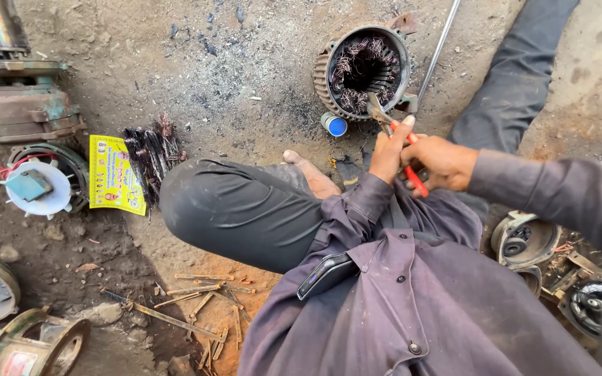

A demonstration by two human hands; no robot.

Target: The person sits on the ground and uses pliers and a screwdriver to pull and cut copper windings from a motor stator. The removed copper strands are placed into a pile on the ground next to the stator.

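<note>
Seated on dirt ground point(245, 76), one knee bent across my front.

My left hand point(391, 153) and right hand point(440, 161) were pressed together, both clenched around the red handles of a pair of metal pliers point(393, 127). The left thumb pointed up along the tool. The right hand gripped the lower handle, whose red end stuck out below the fist.

The plier nose reached just beyond my hands into the round grey finned motor stator housing point(365, 69), lying on the ground with its open mouth facing up. Burnt, tangled copper winding filled its bore; the plier tip sat at the near rim, among the wires. Whether it had bitten a strand, I could not tell.

A thin steel rod point(437, 50) slanted up past the housing's right edge, beyond my right hand. A small blue-capped cylinder point(334, 124) lay just left of my hands, touching the housing's base.

Well off to my left: a bundle of blackened pulled wire point(151, 154) beside a yellow printed packet point(114, 174).
</note>
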